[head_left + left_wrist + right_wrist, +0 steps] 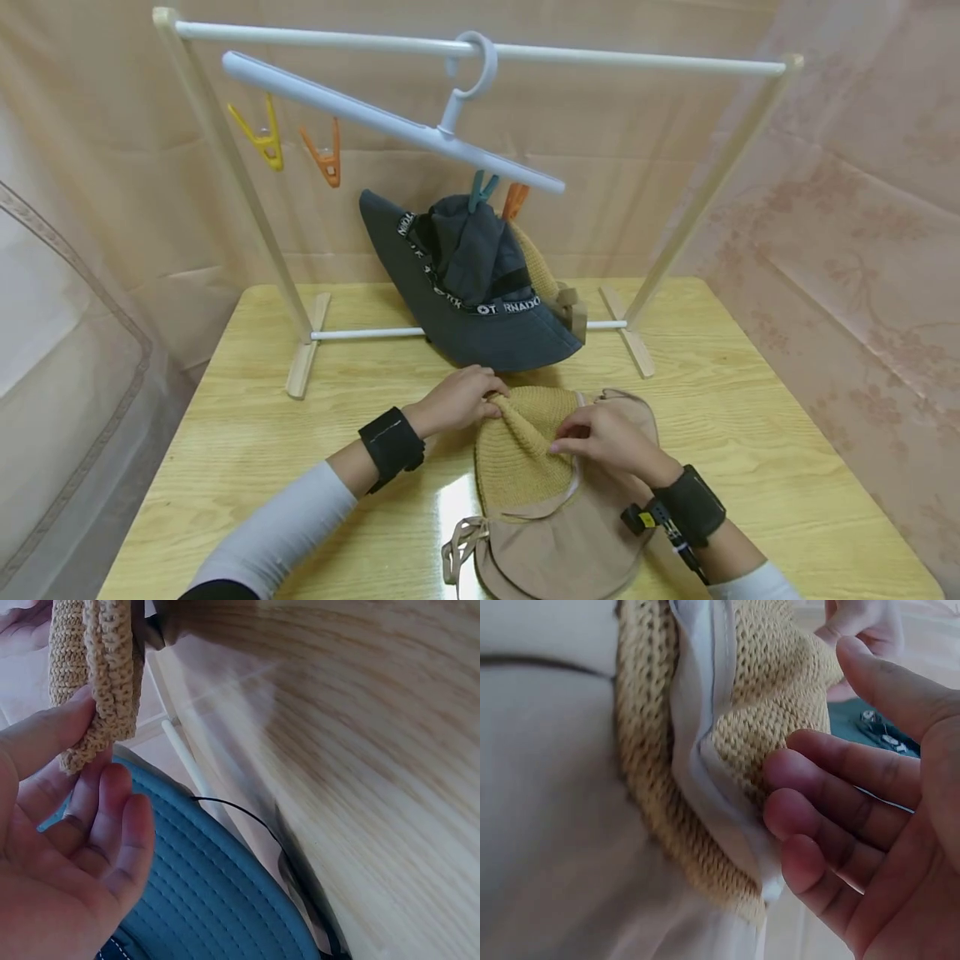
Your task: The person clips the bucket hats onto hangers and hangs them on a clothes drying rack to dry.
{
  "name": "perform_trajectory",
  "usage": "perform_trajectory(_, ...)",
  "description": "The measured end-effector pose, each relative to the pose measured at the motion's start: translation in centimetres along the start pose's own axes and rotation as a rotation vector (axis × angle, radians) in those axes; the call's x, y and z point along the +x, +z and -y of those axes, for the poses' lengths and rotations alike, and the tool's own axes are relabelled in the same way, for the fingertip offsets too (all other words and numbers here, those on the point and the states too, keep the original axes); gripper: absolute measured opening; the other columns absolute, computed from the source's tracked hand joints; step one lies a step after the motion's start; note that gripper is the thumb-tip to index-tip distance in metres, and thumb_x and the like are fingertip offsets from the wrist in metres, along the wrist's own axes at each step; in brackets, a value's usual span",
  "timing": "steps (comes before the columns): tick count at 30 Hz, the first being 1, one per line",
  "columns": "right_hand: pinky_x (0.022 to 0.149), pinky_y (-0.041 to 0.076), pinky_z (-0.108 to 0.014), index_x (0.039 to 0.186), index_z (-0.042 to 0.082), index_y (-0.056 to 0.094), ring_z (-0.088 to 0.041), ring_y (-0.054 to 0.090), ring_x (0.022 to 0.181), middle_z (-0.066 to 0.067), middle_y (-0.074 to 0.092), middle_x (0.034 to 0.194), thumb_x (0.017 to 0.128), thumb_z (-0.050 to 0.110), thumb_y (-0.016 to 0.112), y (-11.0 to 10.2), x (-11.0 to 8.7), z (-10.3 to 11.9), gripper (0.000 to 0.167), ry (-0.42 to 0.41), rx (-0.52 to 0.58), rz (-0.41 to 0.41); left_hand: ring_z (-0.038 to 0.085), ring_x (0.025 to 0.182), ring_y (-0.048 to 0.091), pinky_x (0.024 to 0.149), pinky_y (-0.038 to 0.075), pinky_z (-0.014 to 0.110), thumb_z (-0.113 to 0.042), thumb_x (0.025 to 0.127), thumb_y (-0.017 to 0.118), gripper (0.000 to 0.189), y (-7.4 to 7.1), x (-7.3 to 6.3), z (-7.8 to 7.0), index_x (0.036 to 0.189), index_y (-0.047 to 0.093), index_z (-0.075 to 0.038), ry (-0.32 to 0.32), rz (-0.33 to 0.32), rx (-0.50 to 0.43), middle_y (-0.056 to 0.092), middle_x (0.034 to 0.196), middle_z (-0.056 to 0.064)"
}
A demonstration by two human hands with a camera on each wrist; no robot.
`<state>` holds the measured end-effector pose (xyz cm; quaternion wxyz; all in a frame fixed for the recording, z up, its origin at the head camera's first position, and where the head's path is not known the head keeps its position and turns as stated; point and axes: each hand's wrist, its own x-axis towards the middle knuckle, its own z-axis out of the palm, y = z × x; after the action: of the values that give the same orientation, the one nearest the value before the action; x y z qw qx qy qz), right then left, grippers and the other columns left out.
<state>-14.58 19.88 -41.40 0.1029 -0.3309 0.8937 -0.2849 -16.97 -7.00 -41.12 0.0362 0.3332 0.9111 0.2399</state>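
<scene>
A sun hat (525, 483) with a yellow knitted crown and a soft beige brim (566, 537) lies on the wooden table, its crown partly folded. My left hand (457, 400) pinches the far left end of the crown; in the left wrist view, thumb and fingers close on the knit (112, 682). On the right side, my right hand (615, 437) hovers at the crown with fingers loosely bent. The right wrist view shows its fingertips (787, 769) right beside the knit (649, 750) and the pale inner band (705, 780), with thumb apart from them.
Behind stands a rack with a white top bar (637, 58). A tilted hanger (360, 112) carries a dark bucket hat (472, 267) on a teal clothespin (481, 192); another yellow knitted hat (536, 262) hangs behind it. Yellow (264, 150) and orange (327, 162) clothespins hang at the left.
</scene>
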Motion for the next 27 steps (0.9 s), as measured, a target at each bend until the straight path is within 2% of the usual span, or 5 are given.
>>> perform_trajectory(9, 0.053, 0.042, -0.017, 0.082, 0.021, 0.074, 0.003, 0.048, 0.058, 0.013, 0.064, 0.071, 0.087, 0.039, 0.071, 0.8, 1.4, 1.4, 0.020, 0.013, 0.009, 0.027, 0.016, 0.090, 0.057, 0.080, 0.047, 0.030, -0.021, 0.087, 0.073, 0.027, -0.4, -0.1, -0.1, 0.112, 0.072, -0.012, 0.016, 0.013, -0.015, 0.065, 0.098, 0.001)
perform_trajectory(13, 0.051, 0.038, -0.016, 0.076, 0.023, 0.071, 0.005, 0.044, 0.055, 0.016, 0.058, 0.067, 0.088, 0.037, 0.071, 1.2, 2.4, 2.0, 0.019, -0.009, -0.012, 0.037, 0.016, 0.093, 0.058, 0.084, 0.047, 0.031, -0.021, 0.087, 0.073, 0.027, -0.8, 0.0, 0.0, 0.112, 0.071, -0.012, 0.019, 0.008, -0.012, 0.066, 0.100, 0.001)
perform_trajectory(18, 0.049, 0.031, -0.015, 0.067, 0.022, 0.064, 0.004, 0.038, 0.051, 0.016, 0.046, 0.061, 0.089, 0.035, 0.070, 1.3, 3.3, 2.7, 0.027, -0.038, 0.007, 0.048, 0.018, 0.096, 0.059, 0.087, 0.048, 0.034, -0.019, 0.086, 0.074, 0.026, -1.3, 0.0, 0.2, 0.111, 0.072, -0.012, 0.018, -0.022, -0.029, 0.067, 0.103, 0.002)
perform_trajectory(22, 0.049, 0.032, -0.016, 0.071, 0.020, 0.065, 0.004, 0.038, 0.051, 0.015, 0.045, 0.060, 0.090, 0.035, 0.070, 1.4, 3.7, 3.1, 0.025, -0.035, 0.042, 0.040, 0.016, 0.091, 0.057, 0.082, 0.047, 0.031, -0.019, 0.086, 0.074, 0.027, -1.7, -0.1, 0.3, 0.112, 0.072, -0.012, 0.016, -0.033, -0.047, 0.066, 0.101, 0.002)
perform_trajectory(27, 0.050, 0.034, -0.016, 0.074, 0.020, 0.065, 0.004, 0.041, 0.052, 0.016, 0.050, 0.060, 0.090, 0.035, 0.069, 1.7, 4.3, 3.6, 0.022, -0.035, 0.032, 0.012, 0.013, 0.085, 0.055, 0.077, 0.045, 0.026, -0.018, 0.085, 0.074, 0.027, -2.2, -0.1, 0.4, 0.112, 0.072, -0.013, 0.036, -0.043, -0.031, 0.065, 0.098, 0.001)
